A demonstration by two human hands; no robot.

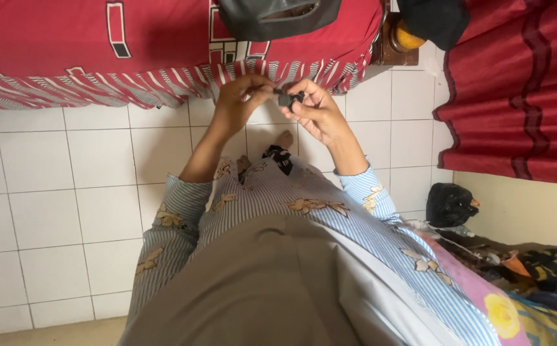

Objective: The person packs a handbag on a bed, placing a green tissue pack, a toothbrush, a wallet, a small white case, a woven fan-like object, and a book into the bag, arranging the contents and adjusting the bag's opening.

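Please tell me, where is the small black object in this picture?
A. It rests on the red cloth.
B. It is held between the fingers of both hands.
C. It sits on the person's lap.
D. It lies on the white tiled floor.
B: the small black object is pinched between the left hand and the right hand, raised above the white tiled floor.

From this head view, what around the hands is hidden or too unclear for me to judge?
- Small black object: too small, and partly covered by the fingers of the left hand and right hand; its kind is unclear.
- Black bag on the red cloth: cut off by the top edge.
- Dark item on the striped clothing: too small to identify.
- Colourful pile: cut off at the right edge.
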